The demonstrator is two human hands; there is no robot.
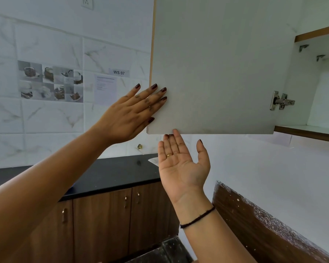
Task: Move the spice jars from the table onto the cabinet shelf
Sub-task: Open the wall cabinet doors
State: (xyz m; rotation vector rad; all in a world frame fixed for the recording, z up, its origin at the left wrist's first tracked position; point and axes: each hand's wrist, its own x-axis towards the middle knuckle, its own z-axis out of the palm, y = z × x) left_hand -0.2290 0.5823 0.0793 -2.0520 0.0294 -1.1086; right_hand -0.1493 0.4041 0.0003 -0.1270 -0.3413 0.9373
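My left hand (pixel 129 114) lies flat, fingers straight and slightly spread. The fingertips press on the pale inner face of the cabinet door (pixel 226 63) right at its free edge, with the thumb near the bottom corner. It holds nothing. I judge it is there to steady the swung-out door so it does not drift.

My right hand (pixel 180 164) sits at about 5 o'clock from the left one, palm up and fingers relaxed and apart. The longest fingertips touch the door's bottom edge from below. It also carries nothing, and it seems to support or guide the panel rather than grip it.

At 3 o'clock from the hands, the hinge (pixel 281 101) joins the door to the cabinet body. Beyond it the cabinet shelf (pixel 311 130) shows as a brown-edged board, with a second board higher up at 1 o'clock.

At 7 o'clock, well below, the dark bench (pixel 112 173) runs along the tiled wall above wooden cupboards (pixel 103 215).

No spice jars are in view, neither in a hand nor on the visible parts of the shelf or bench. By my reckoning the shelf is only being made reachable, and fetching the jars is not yet done.
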